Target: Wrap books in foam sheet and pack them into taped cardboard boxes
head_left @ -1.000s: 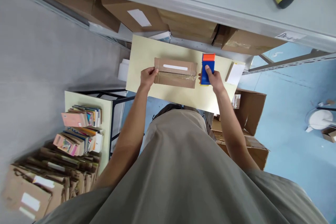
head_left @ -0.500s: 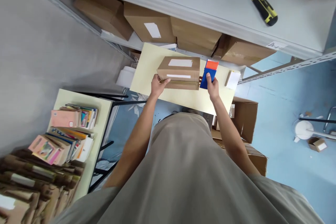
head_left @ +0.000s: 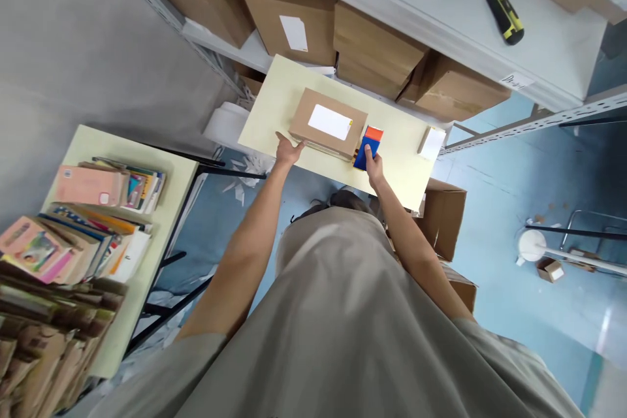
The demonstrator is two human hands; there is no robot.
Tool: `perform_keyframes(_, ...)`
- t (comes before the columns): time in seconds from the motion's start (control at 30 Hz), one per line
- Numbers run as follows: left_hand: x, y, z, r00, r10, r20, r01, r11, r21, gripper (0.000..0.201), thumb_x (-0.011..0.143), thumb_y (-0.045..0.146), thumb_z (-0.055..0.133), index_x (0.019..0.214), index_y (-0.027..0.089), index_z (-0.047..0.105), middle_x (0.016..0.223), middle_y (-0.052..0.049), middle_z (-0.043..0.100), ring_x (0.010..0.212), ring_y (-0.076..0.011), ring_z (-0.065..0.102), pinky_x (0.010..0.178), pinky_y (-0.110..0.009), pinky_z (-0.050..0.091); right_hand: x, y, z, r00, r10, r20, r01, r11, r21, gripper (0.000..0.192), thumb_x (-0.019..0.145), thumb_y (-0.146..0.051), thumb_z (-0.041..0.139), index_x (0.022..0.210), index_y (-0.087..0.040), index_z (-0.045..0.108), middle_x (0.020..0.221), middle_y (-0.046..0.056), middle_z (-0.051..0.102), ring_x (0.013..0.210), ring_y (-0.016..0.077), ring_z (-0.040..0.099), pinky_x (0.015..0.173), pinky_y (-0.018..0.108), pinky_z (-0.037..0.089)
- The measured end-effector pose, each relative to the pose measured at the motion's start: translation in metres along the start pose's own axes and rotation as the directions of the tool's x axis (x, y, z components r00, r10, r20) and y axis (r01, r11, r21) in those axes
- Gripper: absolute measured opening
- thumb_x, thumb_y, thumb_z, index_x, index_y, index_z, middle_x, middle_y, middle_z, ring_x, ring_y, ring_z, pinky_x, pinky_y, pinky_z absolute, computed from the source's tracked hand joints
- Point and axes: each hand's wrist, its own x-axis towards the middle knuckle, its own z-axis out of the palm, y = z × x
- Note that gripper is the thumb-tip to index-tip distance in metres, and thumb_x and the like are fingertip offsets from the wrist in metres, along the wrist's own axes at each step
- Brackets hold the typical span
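A brown cardboard box (head_left: 313, 101) with a white label on top lies on the pale yellow table. At its near left corner is my left hand (head_left: 289, 151), thumb and fingers apart, touching or almost touching the cardboard. My right hand (head_left: 374, 166) grips a small blue object with an orange end (head_left: 371, 144), at the right side of the box. My fingers partly cover this object, and its exact kind cannot be made out.
A small white box (head_left: 432, 142) sits at the table's (head_left: 401, 173) right end. Shelving behind holds several large cartons (head_left: 377, 46), with a yellow-black utility knife (head_left: 502, 10) on the upper shelf. Books (head_left: 93, 186) are stacked on a left table; an open carton (head_left: 445, 219) stands at right.
The box has gone from tilted, with my left hand holding its edge, to lying flat with its label up. My left fingers have opened. The blue-orange object has come closer to the box.
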Motion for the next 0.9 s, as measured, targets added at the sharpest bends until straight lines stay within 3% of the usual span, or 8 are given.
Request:
perform_keyframes(0.1, -0.017, 0.000, -0.005, 0.991, -0.041, -0.126, 0.046, 0.998, 0.032, 0.102, 0.092, 0.055, 0.091, 0.171, 0.008, 0.047, 0.170, -0.032, 0.057, 0.166, -0.0445, 0.051, 0.141, -0.055, 0.038, -0.013, 0.001, -0.010, 0.992, -0.118, -0.046, 0.097, 0.940, -0.328, 0.080, 0.103, -0.094, 0.043, 0.121, -0.019, 0.064, 0.100, 0.015, 0.079, 0.089, 0.0290, 0.073, 0.083, 0.042, 0.061)
perform_keyframes(0.17, -0.048, -0.001, -0.006, 0.983, 0.093, -0.160, -0.089, 0.996, 0.027, 0.077, 0.101, 0.049, 0.081, 0.165, 0.015, 0.056, 0.166, -0.027, 0.061, 0.161, -0.0403, 0.056, 0.139, -0.056, 0.040, -0.034, 0.009, -0.026, 0.982, -0.188, 0.020, 0.168, 0.819, -0.549, 0.083, 0.109, -0.089, 0.038, 0.140, -0.015, 0.057, 0.108, 0.021, 0.080, 0.093, 0.0335, 0.076, 0.084, 0.044, 0.062)
perform_keyframes(0.23, -0.088, -0.001, -0.004, 0.960, 0.262, -0.097, -0.262, 0.965, 0.007, 0.057, 0.106, 0.045, 0.072, 0.155, 0.018, 0.064, 0.155, -0.024, 0.070, 0.151, -0.0380, 0.064, 0.134, -0.057, 0.046, -0.057, 0.018, -0.044, 0.967, -0.206, 0.149, 0.250, 0.655, -0.713, 0.081, 0.114, -0.082, 0.035, 0.149, -0.010, 0.052, 0.115, 0.026, 0.079, 0.099, 0.0363, 0.078, 0.087, 0.047, 0.063)
perform_keyframes(0.33, -0.142, 0.005, 0.005, 0.890, 0.447, 0.095, -0.445, 0.895, -0.044, 0.041, 0.107, 0.042, 0.068, 0.143, 0.023, 0.072, 0.143, -0.018, 0.079, 0.141, -0.0352, 0.070, 0.130, -0.056, 0.051, -0.085, 0.028, -0.065, 0.930, -0.166, 0.329, 0.368, 0.411, -0.834, 0.074, 0.118, -0.071, 0.037, 0.149, -0.005, 0.052, 0.121, 0.032, 0.077, 0.111, 0.0391, 0.079, 0.096, 0.049, 0.064)
perform_keyframes(0.43, -0.174, 0.018, 0.015, 0.836, 0.510, 0.200, -0.505, 0.859, -0.082, 0.040, 0.106, 0.043, 0.070, 0.141, 0.025, 0.075, 0.143, -0.015, 0.079, 0.140, -0.0346, 0.070, 0.128, -0.054, 0.053, -0.098, 0.029, -0.076, 0.880, -0.126, 0.457, 0.474, 0.264, -0.840, 0.072, 0.119, -0.066, 0.038, 0.151, -0.003, 0.053, 0.126, 0.034, 0.077, 0.121, 0.0415, 0.077, 0.103, 0.051, 0.063)
perform_keyframes(0.57, -0.191, 0.031, 0.020, 0.806, 0.550, 0.219, -0.540, 0.834, -0.110, 0.044, 0.107, 0.039, 0.067, 0.147, 0.024, 0.073, 0.150, -0.016, 0.075, 0.145, -0.0346, 0.068, 0.130, -0.053, 0.052, -0.102, 0.024, -0.079, 0.795, -0.131, 0.592, 0.606, 0.207, -0.768, 0.072, 0.120, -0.065, 0.028, 0.153, -0.006, 0.053, 0.130, 0.032, 0.077, 0.125, 0.0412, 0.075, 0.112, 0.055, 0.060)
perform_keyframes(0.73, -0.196, 0.027, 0.016, 0.811, 0.562, 0.162, -0.552, 0.827, -0.104, 0.046, 0.106, 0.028, 0.061, 0.151, 0.023, 0.070, 0.152, -0.015, 0.072, 0.146, -0.0324, 0.066, 0.131, -0.051, 0.051, -0.101, 0.016, -0.083, 0.725, -0.126, 0.677, 0.688, 0.168, -0.706, 0.078, 0.119, -0.068, 0.018, 0.147, -0.006, 0.057, 0.127, 0.031, 0.077, 0.125, 0.0418, 0.073, 0.113, 0.057, 0.059)
perform_keyframes(0.9, -0.190, 0.023, 0.020, 0.820, 0.546, 0.175, -0.536, 0.838, -0.101, 0.032, 0.105, 0.033, 0.068, 0.136, 0.025, 0.076, 0.138, -0.013, 0.077, 0.135, -0.0320, 0.070, 0.124, -0.049, 0.055, -0.091, 0.008, -0.088, 0.651, -0.139, 0.746, 0.759, 0.106, -0.642, 0.078, 0.120, -0.066, 0.022, 0.148, -0.003, 0.059, 0.127, 0.032, 0.078, 0.126, 0.0424, 0.072, 0.114, 0.058, 0.059)
